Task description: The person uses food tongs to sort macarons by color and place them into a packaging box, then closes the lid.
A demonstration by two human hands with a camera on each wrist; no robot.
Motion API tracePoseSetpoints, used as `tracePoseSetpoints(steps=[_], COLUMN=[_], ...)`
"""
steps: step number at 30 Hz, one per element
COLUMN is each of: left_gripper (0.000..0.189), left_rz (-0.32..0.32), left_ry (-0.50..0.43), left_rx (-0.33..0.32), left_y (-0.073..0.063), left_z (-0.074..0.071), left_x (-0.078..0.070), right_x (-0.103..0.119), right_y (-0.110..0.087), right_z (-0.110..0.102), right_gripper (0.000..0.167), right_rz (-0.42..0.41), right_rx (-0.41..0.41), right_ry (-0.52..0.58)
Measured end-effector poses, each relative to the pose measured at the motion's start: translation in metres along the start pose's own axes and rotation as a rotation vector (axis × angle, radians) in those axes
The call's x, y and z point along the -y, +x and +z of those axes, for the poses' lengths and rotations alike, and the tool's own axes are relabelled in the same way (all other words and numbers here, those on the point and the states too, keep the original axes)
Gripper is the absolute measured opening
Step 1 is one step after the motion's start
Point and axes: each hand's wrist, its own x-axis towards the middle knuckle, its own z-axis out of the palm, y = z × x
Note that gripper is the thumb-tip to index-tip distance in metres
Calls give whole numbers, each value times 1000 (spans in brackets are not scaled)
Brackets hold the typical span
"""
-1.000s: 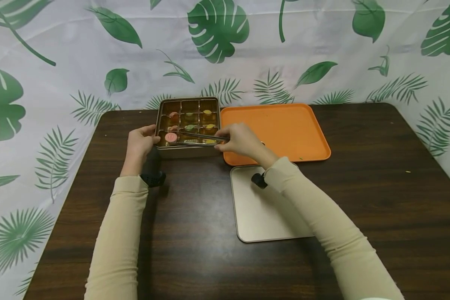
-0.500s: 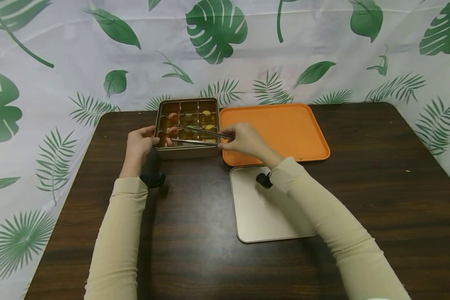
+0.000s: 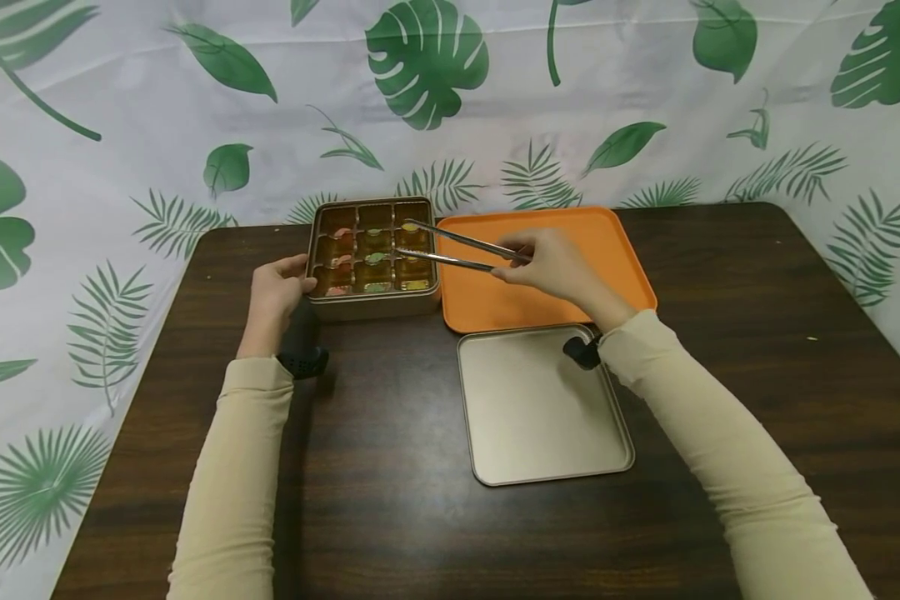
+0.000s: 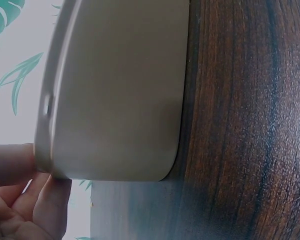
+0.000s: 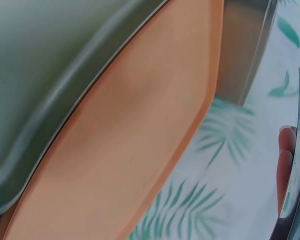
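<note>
A metal tin (image 3: 375, 309) with a gold divided insert stands at the back left of the table. Red-pink pieces sit in its left column, green pieces (image 3: 376, 258) in the middle and yellow ones at right. My left hand (image 3: 273, 292) pinches the rim at its front left corner; the left wrist view shows thumb and fingers on that corner beside the tin's wall (image 4: 120, 90). In my right hand (image 3: 555, 262) are metal tongs (image 3: 480, 244), their arms spread and tips over the right part of the tin, nothing between them. A pink piece (image 3: 337, 291) lies in the front left compartment.
Right of the tin lies an orange tray (image 3: 487, 308), under my right hand. In front of it is a shallow silver metal lid (image 3: 540, 417) on the dark wooden table (image 3: 375, 500). A leaf-patterned cloth (image 3: 300, 100) hangs behind the table's far edge.
The tongs let go of a round pink piece in the front left compartment. My right hand has then drawn them right and up, arms spread wider. My left hand stays on the rim.
</note>
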Motion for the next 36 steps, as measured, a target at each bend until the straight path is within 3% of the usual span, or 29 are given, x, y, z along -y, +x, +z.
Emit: tracePoseSetpoints(steps=[5, 17, 27, 36], left_gripper=[52, 52, 52, 52], left_rz=[7, 11, 22, 20], left_ry=[-1, -11, -11, -8], left_rx=[2, 4, 5, -2], left_y=[0, 1, 1, 1], left_z=[0, 0, 1, 0], left_x=[0, 1, 0, 0], right_x=[-22, -80, -127, -167], right_y=[-13, -50, -82, -106], right_z=[-20, -65, -89, -106], right_gripper=[48, 58, 56, 70], right_rz=[55, 176, 251, 388], right_rx=[-33, -137, -190, -206], right_ry=[13, -101, -201, -227])
